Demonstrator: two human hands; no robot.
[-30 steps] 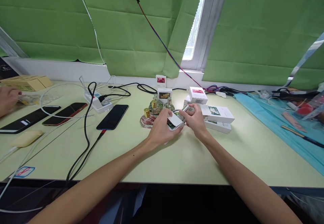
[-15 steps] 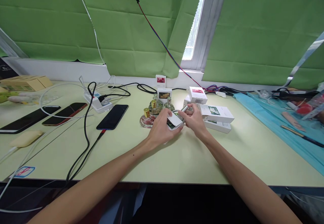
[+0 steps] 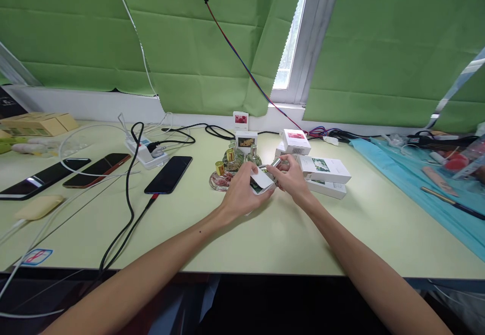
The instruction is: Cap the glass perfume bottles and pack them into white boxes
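My left hand point(image 3: 242, 193) is wrapped round a small white box point(image 3: 261, 181) with a green picture and a raised flap. At the box's open end, my right hand point(image 3: 290, 176) pinches the silver cap point(image 3: 277, 162) of a glass bottle, whose body lies partly within or against the box; how deep it sits is hidden. Just behind my left hand stand glass bottles, one pink with a gold cap point(image 3: 220, 168), another round with a gold cap point(image 3: 230, 155), and one with a silver cap point(image 3: 253, 154). White boxes point(image 3: 325, 169) are stacked right of my right hand.
A white box with a flower picture point(image 3: 246, 141) stands behind the bottles. Left lie a black phone point(image 3: 168, 175), a power strip point(image 3: 146, 152), cables and more phones point(image 3: 97, 170). Blue sheeting point(image 3: 413, 183) with a pen point(image 3: 450, 202) covers the right side. Yellow boxes point(image 3: 40, 124) sit far left.
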